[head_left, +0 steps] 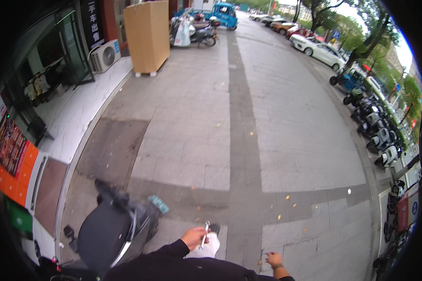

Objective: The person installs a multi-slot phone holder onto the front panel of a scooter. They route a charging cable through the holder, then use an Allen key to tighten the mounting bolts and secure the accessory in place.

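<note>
1 slim metal wrench [204, 238] stands nearly upright in the left hand [193, 238], pinched between thumb and fingers, in front of the white trouser leg [210, 248] and to the right of the parked scooter [109, 232]. It's likely light, stiff and hard to break, though smooth steel could slip; mid-shank, between its 2 ends, seems the best hold. The right hand [274, 258] hangs apart, its finger spread unclear.
</note>
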`<state>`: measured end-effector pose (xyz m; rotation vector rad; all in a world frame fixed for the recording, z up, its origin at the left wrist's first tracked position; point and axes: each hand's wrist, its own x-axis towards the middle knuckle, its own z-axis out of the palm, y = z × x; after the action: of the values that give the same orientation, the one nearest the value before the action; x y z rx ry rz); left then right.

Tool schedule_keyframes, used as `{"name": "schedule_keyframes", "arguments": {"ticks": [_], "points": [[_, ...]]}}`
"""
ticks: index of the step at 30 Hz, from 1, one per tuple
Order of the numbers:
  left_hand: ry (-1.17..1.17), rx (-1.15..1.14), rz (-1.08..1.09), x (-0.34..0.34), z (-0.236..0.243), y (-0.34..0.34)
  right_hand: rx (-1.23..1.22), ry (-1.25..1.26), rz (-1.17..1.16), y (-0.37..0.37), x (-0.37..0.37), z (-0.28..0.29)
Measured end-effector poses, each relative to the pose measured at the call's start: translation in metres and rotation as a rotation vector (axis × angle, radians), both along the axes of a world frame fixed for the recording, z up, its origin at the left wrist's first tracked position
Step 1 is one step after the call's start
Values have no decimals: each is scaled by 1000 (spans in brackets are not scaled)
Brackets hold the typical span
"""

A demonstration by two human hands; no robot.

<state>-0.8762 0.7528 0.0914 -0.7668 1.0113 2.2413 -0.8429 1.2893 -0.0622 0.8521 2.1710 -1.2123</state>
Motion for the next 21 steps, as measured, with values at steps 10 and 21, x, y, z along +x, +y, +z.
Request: {"name": "schedule_keyframes", "arguments": {"ticks": [10, 21], "points": [[736, -295, -815, -348, 147, 147, -671, 657, -123, -184, -327, 284], [483, -81, -273, -556, 143, 54, -948, 355, 342, -273, -625, 269]]}}
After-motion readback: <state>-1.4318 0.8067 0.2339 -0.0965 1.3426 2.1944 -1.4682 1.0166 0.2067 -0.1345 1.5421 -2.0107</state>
